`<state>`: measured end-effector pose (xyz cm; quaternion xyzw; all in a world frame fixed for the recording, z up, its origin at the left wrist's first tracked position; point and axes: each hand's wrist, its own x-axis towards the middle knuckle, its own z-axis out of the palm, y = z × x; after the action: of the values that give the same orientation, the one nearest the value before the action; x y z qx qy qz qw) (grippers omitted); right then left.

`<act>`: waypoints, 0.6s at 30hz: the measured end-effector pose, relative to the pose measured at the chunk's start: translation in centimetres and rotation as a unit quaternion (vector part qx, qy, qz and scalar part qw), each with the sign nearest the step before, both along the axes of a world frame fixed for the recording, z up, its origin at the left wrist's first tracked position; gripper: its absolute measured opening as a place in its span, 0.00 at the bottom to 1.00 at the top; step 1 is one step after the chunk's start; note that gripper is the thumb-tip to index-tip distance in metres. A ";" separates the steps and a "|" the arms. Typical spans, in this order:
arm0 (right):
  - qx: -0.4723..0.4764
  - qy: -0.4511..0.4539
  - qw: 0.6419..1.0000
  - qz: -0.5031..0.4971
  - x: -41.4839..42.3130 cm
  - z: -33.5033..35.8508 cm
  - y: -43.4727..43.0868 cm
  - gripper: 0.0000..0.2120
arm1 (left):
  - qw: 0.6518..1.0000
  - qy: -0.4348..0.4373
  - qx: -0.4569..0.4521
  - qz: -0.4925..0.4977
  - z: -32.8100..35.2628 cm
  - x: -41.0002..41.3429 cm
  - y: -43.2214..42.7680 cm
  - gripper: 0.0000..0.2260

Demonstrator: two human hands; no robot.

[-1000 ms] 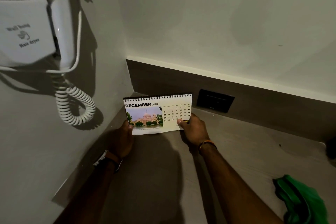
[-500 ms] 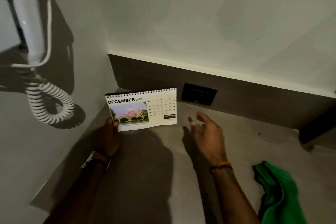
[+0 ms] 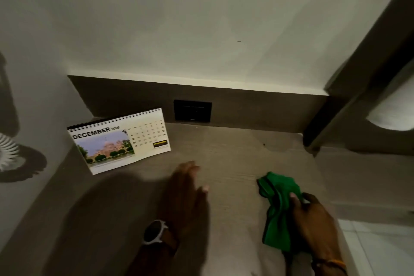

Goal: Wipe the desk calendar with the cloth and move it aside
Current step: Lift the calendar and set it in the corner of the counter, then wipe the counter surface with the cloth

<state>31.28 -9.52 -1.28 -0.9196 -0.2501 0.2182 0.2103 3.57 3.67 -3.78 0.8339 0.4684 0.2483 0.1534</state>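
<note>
Gripping one green cloth (image 3: pixel 279 213), right hand (image 3: pixel 313 219) (one calendar (image 3: pixel 118 141) upright).

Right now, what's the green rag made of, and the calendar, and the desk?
The cloth looks like soft, matte woven fabric: it bunches into folds under the right hand. The calendar looks like smooth printed card on a dark wire spiral along its top. The desk looks like matte wood-grain laminate, with faint streaks, though it might be real wood.
</note>
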 end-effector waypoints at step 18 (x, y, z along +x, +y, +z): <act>0.338 0.231 0.911 -0.043 1.2 -0.3 -5.3 0.08 | 0.976 0.205 0.006 -0.069 -4.3 5.1 -1.7 0.37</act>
<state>32.51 -14.82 -1.61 -0.7273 -0.2136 0.3173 0.5698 8.63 1.95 -8.06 0.8984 0.4295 0.0638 0.0659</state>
